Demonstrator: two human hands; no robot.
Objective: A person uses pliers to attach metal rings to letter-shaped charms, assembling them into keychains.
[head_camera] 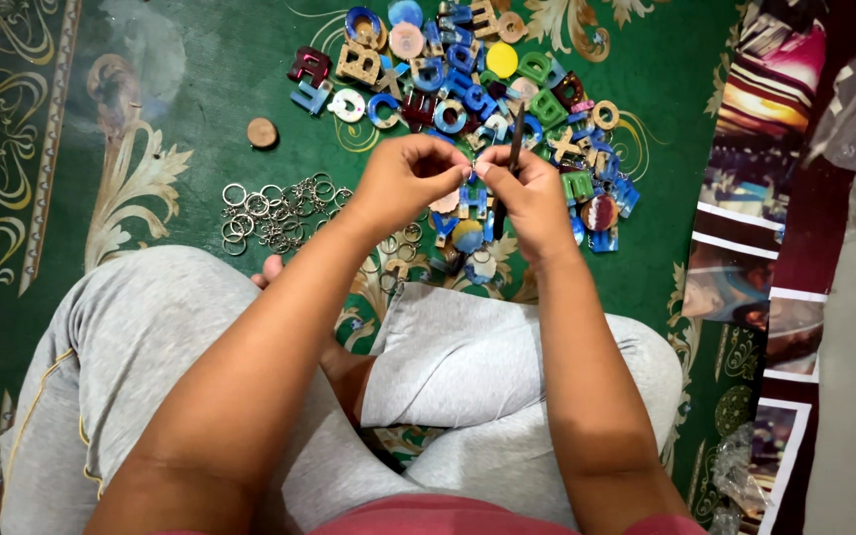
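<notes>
Sitting cross-legged on a green patterned carpet [200, 79], the person held both hands together above a heap of colourful letter charms [478, 89]. The left hand [403, 183] was closed, its fingertips pinched on a small piece right at the point where the two hands met; the piece itself was too small and too hidden by the fingers to make out clearly. The right hand [530, 193] was closed as well, its fingertips touching the same small piece while it gripped a thin dark tool [510, 168] that stood nearly upright, its top rising above the knuckles and its lower end showing below the hand. The heap of letter charms lay directly beyond and beneath the hands, spreading toward the top of the view, with a few blue and wooden pieces just under the right hand. A cluster of silver key rings [274, 210] lay on the carpet to the left of the left hand, near it but not touching. A round wooden disc [263, 132] sat apart, further left of the heap. Grey trousers [468, 367] covered the folded legs below the forearms.
</notes>
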